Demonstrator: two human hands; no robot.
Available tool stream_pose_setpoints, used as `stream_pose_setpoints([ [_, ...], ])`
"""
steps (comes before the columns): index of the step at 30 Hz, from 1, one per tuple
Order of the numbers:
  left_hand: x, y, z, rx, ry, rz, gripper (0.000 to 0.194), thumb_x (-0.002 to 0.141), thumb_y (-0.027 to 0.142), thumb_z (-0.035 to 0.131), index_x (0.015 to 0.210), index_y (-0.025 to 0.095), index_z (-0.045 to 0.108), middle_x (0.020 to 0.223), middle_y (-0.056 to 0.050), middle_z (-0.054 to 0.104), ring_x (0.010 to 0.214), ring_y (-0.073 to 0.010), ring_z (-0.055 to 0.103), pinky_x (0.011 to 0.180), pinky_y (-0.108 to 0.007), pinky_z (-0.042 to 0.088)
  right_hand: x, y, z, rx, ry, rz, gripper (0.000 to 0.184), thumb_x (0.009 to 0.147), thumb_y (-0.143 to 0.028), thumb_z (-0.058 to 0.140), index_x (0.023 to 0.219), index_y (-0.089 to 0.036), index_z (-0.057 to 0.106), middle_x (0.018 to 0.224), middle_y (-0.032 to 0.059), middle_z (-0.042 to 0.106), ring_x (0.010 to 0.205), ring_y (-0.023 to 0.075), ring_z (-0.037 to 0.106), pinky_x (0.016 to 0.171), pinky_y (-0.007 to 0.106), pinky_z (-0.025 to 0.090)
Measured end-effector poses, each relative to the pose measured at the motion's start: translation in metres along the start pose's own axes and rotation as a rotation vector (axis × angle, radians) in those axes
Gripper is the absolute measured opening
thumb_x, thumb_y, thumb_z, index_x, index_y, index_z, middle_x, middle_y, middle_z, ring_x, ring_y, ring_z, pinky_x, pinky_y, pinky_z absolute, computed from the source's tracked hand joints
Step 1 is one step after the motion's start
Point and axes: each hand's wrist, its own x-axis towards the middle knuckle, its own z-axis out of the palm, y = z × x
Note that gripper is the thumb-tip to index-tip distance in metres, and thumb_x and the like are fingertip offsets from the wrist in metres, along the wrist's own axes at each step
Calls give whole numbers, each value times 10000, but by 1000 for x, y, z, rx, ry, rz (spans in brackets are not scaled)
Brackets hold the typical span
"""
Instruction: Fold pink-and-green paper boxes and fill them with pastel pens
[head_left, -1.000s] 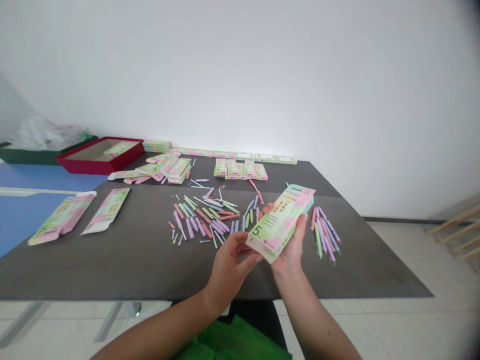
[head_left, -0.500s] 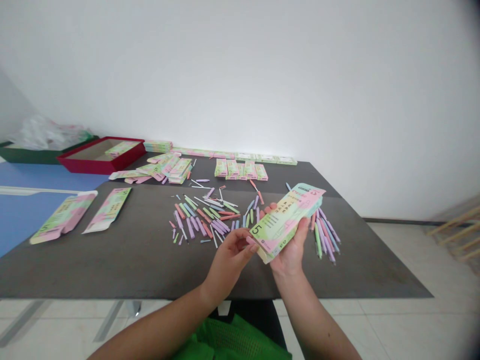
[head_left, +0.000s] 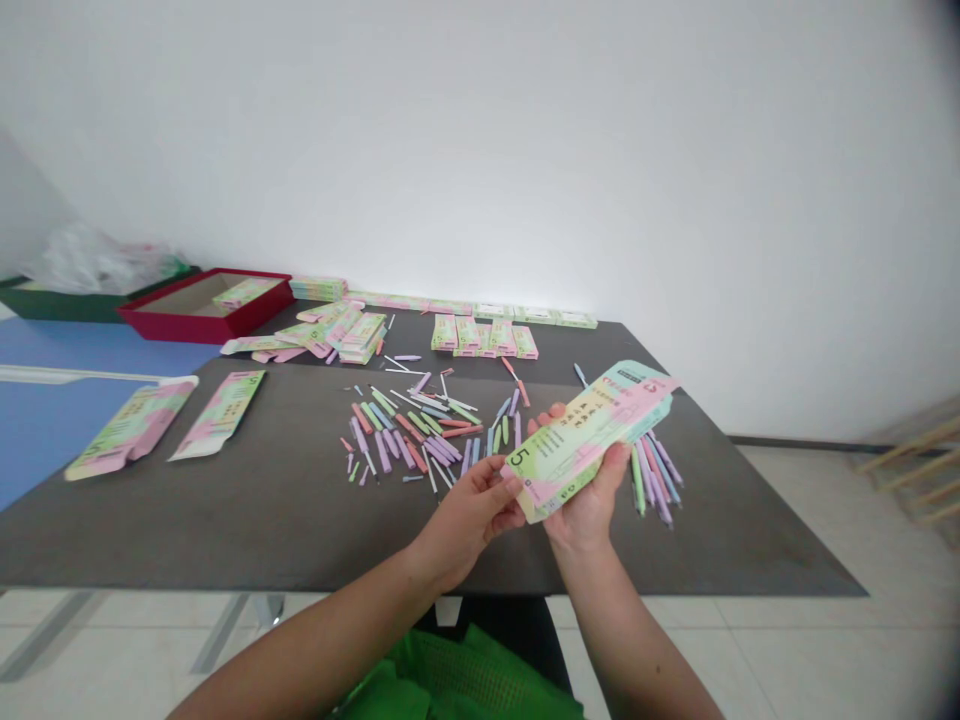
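Between my two hands is a pastel pen box (head_left: pixel 589 430), printed with a 5, raised above the table and tilted up to the right. My right hand (head_left: pixel 589 500) wraps around it from below, thumb along the near side and fingertips showing past the far edge. At the lower left end, my left hand (head_left: pixel 480 515) pinches the box with thumb and fingers. Pens (head_left: pixel 654 470) in several colours lie behind and to the right of the box. Left of it, loose pen parts (head_left: pixel 412 430) are spread out: barrels, caps and white refills.
Two flattened boxes (head_left: pixel 221 415) lie on the dark table (head_left: pixel 262 530) at left. Further back are a heap of boxes (head_left: pixel 330 330), a row of small boxes (head_left: pixel 484 337), a red tray (head_left: pixel 187 328) and a green tray (head_left: pixel 67 305) holding a plastic bag (head_left: pixel 97 262).
The box has swung slightly to the right and lies flatter in my hands. My left fingers have moved from the end flap to a pinch on its lower left corner.
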Motion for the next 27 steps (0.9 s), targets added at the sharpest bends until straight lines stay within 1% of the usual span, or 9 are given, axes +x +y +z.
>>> stream_pose_setpoints([
  [3, 0, -1, 1, -62, 4, -39, 316, 754, 286, 767, 993, 153, 608, 797, 6, 652, 565, -30, 585, 546, -108, 517, 1, 0, -1, -51, -11, -22, 503, 785, -655, 570, 1061, -243, 653, 1000, 28, 672, 898, 164, 635, 894, 334, 509],
  [6, -2, -3, 5, -139, 29, -83, 252, 781, 292, 745, 948, 146, 624, 764, 12, 652, 534, -12, 566, 556, -96, 517, 3, 2, -3, -76, -17, -33, 508, 783, -670, 553, 1047, -247, 652, 992, 30, 667, 898, 169, 629, 897, 342, 504],
  [8, -4, -4, 8, -108, 69, -87, 212, 809, 310, 714, 902, 132, 645, 751, 5, 658, 523, -9, 556, 553, -91, 507, 3, 4, -5, -93, -41, -49, 511, 780, -671, 556, 1029, -236, 656, 979, 34, 661, 888, 167, 624, 894, 332, 501],
  [11, -5, -1, 10, 33, 124, -64, 236, 840, 347, 669, 851, 112, 680, 747, -24, 681, 530, -29, 567, 545, -109, 501, 3, 6, -9, -139, -75, -84, 494, 761, -643, 600, 1021, -226, 648, 939, 37, 655, 852, 170, 619, 880, 331, 498],
  [15, -4, 13, 7, 140, 50, -142, 241, 859, 329, 640, 850, 97, 703, 746, -65, 703, 571, -71, 620, 580, -147, 528, 5, 6, -13, -197, -89, -107, 537, 699, -652, 655, 1037, -236, 624, 904, 33, 644, 819, 186, 612, 889, 371, 489],
  [19, -2, 25, 4, 159, -43, -224, 128, 834, 214, 663, 869, 99, 709, 750, -73, 711, 628, -90, 665, 614, -147, 546, 5, 3, -15, -200, -101, -130, 502, 737, -651, 618, 1011, -230, 624, 875, 26, 636, 830, 179, 615, 933, 367, 469],
  [22, 0, 27, 3, 169, -40, -252, 104, 833, 177, 653, 872, 100, 711, 752, -68, 715, 611, -81, 668, 599, -128, 547, 4, 3, -15, -192, -105, -139, 487, 744, -635, 624, 1017, -233, 618, 913, 27, 641, 855, 175, 620, 941, 362, 466],
  [25, 4, 26, 1, 170, -31, -271, 114, 825, 175, 663, 881, 88, 711, 754, -79, 720, 582, -83, 668, 559, -117, 543, 3, 4, -14, -216, -109, -111, 573, 681, -663, 664, 1046, -226, 602, 983, 55, 646, 957, 212, 616, 920, 386, 479],
  [27, 7, 25, -1, 139, 6, -263, 103, 816, 169, 674, 862, 83, 708, 731, -72, 713, 552, -80, 656, 531, -117, 542, 3, 5, -16, -235, -110, -103, 599, 658, -652, 689, 1062, -221, 592, 1021, 71, 645, 1019, 233, 604, 916, 401, 483],
])
